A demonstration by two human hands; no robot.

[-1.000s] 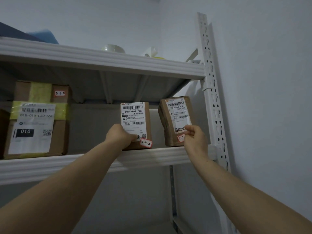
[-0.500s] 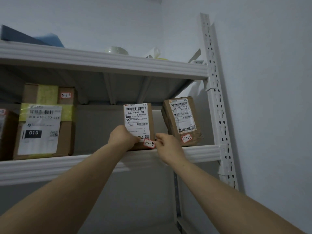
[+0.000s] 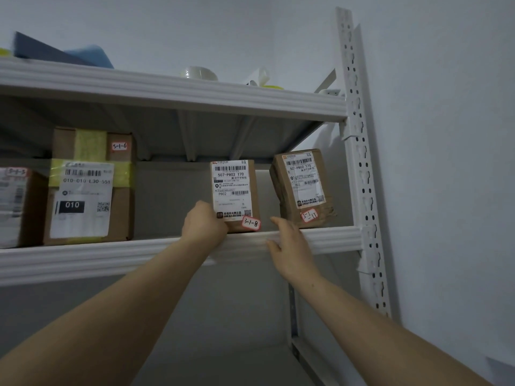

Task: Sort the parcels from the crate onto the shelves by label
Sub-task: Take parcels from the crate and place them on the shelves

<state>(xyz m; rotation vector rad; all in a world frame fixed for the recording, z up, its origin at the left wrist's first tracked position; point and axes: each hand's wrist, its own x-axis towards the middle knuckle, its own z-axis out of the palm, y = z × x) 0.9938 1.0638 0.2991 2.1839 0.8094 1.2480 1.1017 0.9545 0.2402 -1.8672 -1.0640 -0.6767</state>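
- While the left hand [image 3: 204, 221] grips the lower left corner of the parcel marked 3-1-8 [image 3: 234, 190], that parcel stands upright on the middle shelf [image 3: 125, 257], at its front edge and right of centre, with its label facing out
- Its fingers are curled against the box's left side, and the thumb side is hidden behind the knuckles
- The right hand [image 3: 289, 246] holds nothing: its fingers are loosely spread and it hovers over the shelf's front edge, below the gap between the two small parcels
- A second small parcel marked 3-1-11 [image 3: 302, 188] sits near the right end of the shelf, just beside the post [image 3: 359, 162], tilted and turned a little away
- Towards the left end stands a big box marked 3-1-6 [image 3: 89, 190], with another parcel [image 3: 16, 204] touching it at the frame's edge; that one's tag is too blurred to read
- The step in hand looks like settling 3-1-8 into its place in the row
- The next move probably calls for squaring the box, letting go without tipping it, then going back to the crate, which is out of view
- The leaning 3-1-11 may want straightening, as it looks less steady
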